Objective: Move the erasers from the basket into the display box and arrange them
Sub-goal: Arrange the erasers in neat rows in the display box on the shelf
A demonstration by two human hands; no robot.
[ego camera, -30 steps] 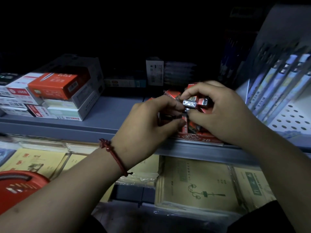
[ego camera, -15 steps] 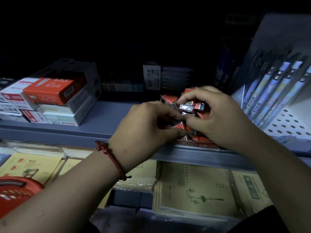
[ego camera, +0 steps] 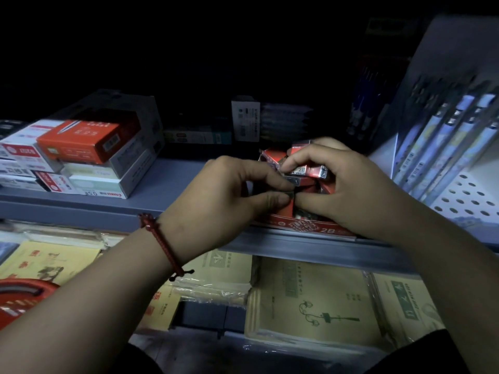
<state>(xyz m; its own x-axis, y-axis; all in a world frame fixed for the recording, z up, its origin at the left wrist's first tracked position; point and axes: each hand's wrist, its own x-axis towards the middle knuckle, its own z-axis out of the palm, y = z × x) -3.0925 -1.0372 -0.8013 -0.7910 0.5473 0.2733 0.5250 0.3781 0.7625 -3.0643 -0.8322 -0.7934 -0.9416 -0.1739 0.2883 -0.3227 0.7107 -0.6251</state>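
A red display box (ego camera: 310,227) marked 2B stands at the front edge of the grey shelf (ego camera: 172,182). Several red-wrapped erasers fill it, mostly hidden by my hands. My right hand (ego camera: 348,190) is over the box and pinches one wrapped eraser (ego camera: 310,171) between forefinger and thumb. My left hand (ego camera: 224,203), with a red cord at the wrist, meets it from the left and pinches a small eraser (ego camera: 293,180) at the box's left side. A red basket (ego camera: 19,300) shows at the lower left edge.
Stacked red and white stationery boxes (ego camera: 81,155) sit at the left of the shelf. Packaged pens (ego camera: 448,141) lean on a perforated white rack at the right. Yellow wrapped notebooks (ego camera: 310,300) lie on the lower shelf. The back of the shelf is dark.
Both hands have stayed at the display box, fingers shifting slightly among the erasers. The view has tipped a little so the box sits lower in frame.
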